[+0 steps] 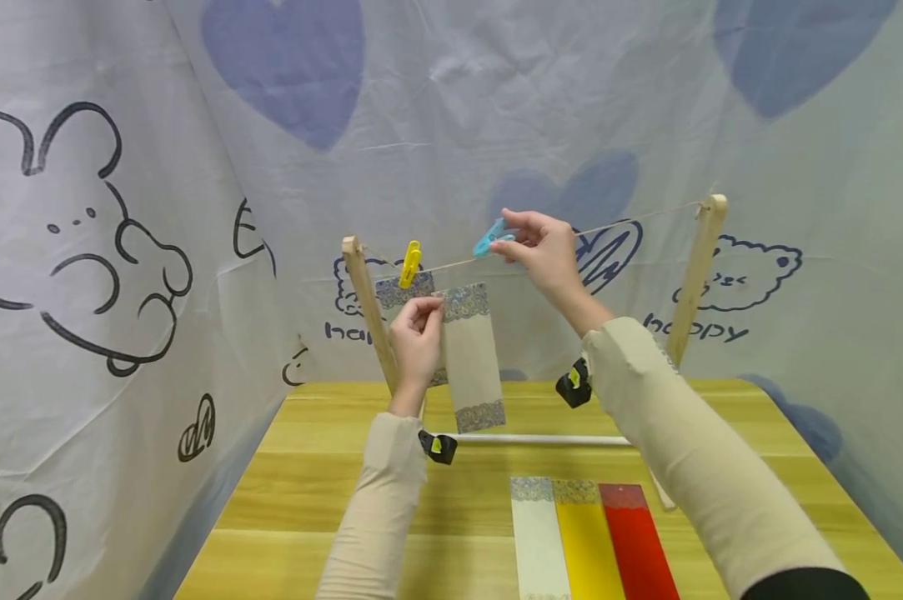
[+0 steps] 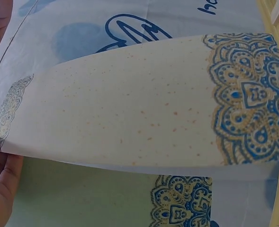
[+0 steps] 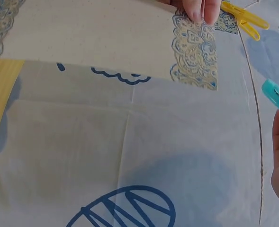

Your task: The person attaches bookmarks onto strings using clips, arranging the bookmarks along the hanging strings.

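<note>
My left hand (image 1: 417, 333) pinches the upper left corner of a cream paper strip (image 1: 472, 358) with blue lace-patterned ends. The strip hangs just below a thin string (image 1: 451, 266). In the left wrist view its speckled face (image 2: 130, 104) spans the picture. Up at the string, my right hand (image 1: 544, 254) pinches a light blue clothespin (image 1: 489, 239) by its handles. A yellow clothespin (image 1: 410, 264) clips another patterned strip (image 1: 393, 292) to the string on the left; that strip is partly hidden behind my left hand and the cream strip.
Two wooden posts (image 1: 694, 275) hold the string's ends, with a white rod (image 1: 541, 439) low between them. White, yellow (image 1: 588, 533) and red (image 1: 639, 537) strips lie side by side on the wooden table (image 1: 293, 500). A printed cloth (image 1: 436, 100) hangs behind.
</note>
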Motion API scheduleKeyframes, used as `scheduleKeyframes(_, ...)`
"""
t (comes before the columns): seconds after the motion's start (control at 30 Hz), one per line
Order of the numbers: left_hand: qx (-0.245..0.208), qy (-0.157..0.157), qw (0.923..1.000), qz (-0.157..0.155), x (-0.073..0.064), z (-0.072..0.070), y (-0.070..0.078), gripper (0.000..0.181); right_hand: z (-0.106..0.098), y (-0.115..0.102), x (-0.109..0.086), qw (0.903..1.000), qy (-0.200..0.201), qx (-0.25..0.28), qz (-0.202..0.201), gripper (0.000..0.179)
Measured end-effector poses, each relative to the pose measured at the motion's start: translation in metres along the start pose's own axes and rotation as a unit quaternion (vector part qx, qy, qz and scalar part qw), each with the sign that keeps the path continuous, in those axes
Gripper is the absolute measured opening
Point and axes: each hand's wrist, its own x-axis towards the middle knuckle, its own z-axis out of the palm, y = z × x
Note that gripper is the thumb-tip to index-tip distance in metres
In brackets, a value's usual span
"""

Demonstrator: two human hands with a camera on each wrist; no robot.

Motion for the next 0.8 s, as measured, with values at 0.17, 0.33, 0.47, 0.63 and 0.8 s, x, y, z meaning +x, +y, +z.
scheduleKeyframes(0.17,0.002,0.010,0.9999,0.009,0.003,0.002,-0.010,0.006,0.007,0.000,0.001,0.9998,-0.008,-0.009,0.016,0.040)
scheduleKeyframes(0.33,0.006,0.006,0.9998,0.018,0.002,0.004,0.013,0.006,0.008,-0.002,0.000,0.9994,-0.017,-0.015,0.024,0.042)
scheduleKeyframes(0.47,0.013,0.009,0.9996,0.023,0.002,0.004,0.023,0.006,0.009,-0.002,0.000,0.9994,-0.016,-0.016,0.025,0.038)
scheduleKeyframes(0.63,0.017,0.011,0.9996,0.021,0.002,0.004,0.024,0.006,0.012,0.000,0.001,0.9987,-0.012,-0.047,0.013,0.031)
scheduleKeyframes(0.8,0.021,0.012,0.9995,0.018,0.001,0.003,0.021,0.006,0.015,0.001,0.001,0.9970,-0.002,-0.077,-0.006,0.024)
